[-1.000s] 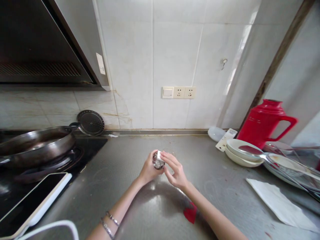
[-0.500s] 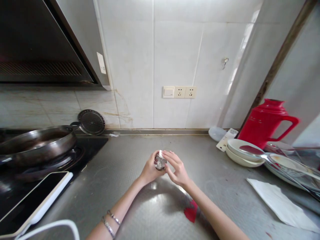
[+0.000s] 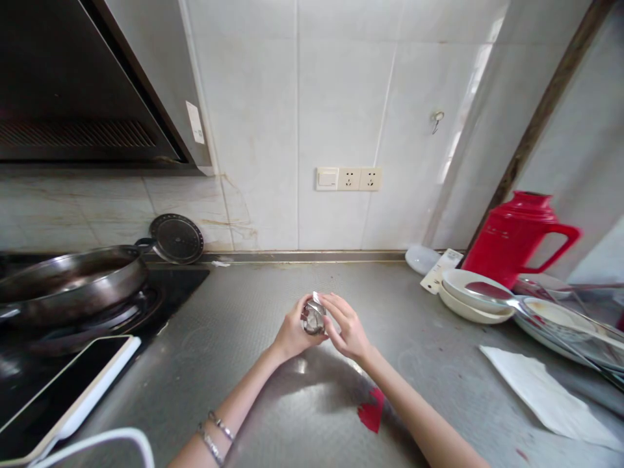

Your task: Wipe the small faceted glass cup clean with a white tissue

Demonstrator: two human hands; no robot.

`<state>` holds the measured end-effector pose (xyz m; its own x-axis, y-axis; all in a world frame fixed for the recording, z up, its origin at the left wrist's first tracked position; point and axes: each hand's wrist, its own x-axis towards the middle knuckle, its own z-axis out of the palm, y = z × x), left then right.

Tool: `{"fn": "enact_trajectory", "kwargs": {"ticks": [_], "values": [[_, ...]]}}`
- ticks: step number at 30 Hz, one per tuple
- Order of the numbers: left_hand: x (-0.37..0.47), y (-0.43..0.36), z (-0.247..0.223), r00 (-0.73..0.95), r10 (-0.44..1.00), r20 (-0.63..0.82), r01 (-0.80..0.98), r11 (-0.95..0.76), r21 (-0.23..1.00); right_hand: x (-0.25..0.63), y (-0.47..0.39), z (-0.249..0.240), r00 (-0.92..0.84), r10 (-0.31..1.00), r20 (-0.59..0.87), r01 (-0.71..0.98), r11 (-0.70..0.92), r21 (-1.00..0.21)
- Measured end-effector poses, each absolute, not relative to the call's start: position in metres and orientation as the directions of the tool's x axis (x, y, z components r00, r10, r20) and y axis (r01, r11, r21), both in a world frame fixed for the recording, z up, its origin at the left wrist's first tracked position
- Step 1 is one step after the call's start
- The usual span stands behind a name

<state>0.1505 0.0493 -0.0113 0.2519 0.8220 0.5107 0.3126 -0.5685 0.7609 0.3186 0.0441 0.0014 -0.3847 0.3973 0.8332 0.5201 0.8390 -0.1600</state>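
Observation:
My left hand (image 3: 294, 333) is wrapped round a small, shiny, round container (image 3: 313, 316), glass or metal; I cannot tell which. It is held above the steel counter, its round end facing me. The fingers of my right hand (image 3: 348, 330) are pressed together at the container's right rim. Between them and the rim shows a small white piece (image 3: 316, 297), which looks like tissue. Its rest is hidden by the fingers. A red scrap (image 3: 371, 411) lies on the counter beside my right forearm.
A pan (image 3: 73, 283) sits on the stove at left, with a phone (image 3: 63, 396) and white cable in front. To the right are a red thermos jug (image 3: 511, 240), stacked bowls (image 3: 475, 312), plates with utensils, and a folded white tissue (image 3: 546, 396).
My right fingers and the white piece have shifted slightly along the container's rim. The container is turned a little in my left hand. The view has shifted slightly.

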Motion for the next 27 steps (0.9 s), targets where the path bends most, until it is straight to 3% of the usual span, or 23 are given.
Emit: {"fn": "enact_trajectory", "kwargs": {"ticks": [8, 14, 17, 24, 27], "values": [[0.15, 0.049, -0.013, 0.263, 0.796, 0.545, 0.315, -0.605, 0.731, 0.313, 0.037, 0.002, -0.419, 0.292, 0.86, 0.439, 0.894, -0.09], [0.15, 0.053, -0.02, 0.288, 0.822, 0.491, 0.34, -0.567, 0.75, 0.316, 0.046, -0.006, -0.277, 0.499, 0.821, 0.456, 0.82, -0.345], [0.148, 0.055, -0.02, 0.273, 0.835, 0.477, 0.318, -0.546, 0.775, 0.317, 0.048, -0.007, -0.22, 0.513, 0.83, 0.427, 0.815, -0.392], [0.144, 0.058, -0.02, 0.259, 0.832, 0.491, 0.285, -0.552, 0.784, 0.308, 0.036, -0.003, -0.354, 0.341, 0.871, 0.358, 0.91, -0.21], [0.146, 0.056, -0.019, 0.263, 0.82, 0.508, 0.314, -0.571, 0.759, 0.305, 0.036, -0.004, -0.424, 0.352, 0.834, 0.373, 0.908, -0.193]]}}
